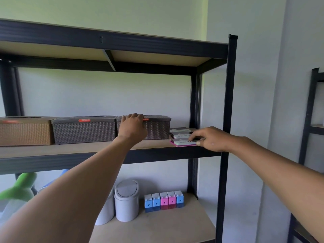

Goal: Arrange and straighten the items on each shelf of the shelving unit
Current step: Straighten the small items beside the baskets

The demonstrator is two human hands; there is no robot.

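Three woven tissue boxes stand in a row on the middle shelf (87, 149): a tan box (24, 131) at the left, a grey-brown box (84, 130) in the middle and another grey-brown box (157, 128) to the right. My left hand (132, 127) grips the top front edge of the right grey-brown box. At the shelf's right end lie several flat small packs, the front one a pink-edged pack (183, 142). My right hand (211, 139) pinches that pack's right end, thumb below and fingers on top.
The black metal shelving unit has a front right post (227, 120). On the lower shelf stand two grey lidded bins (126, 200), a row of small blue and pink boxes (164, 201) and a green object (19, 188) at far left. A second rack (312, 120) stands at the right.
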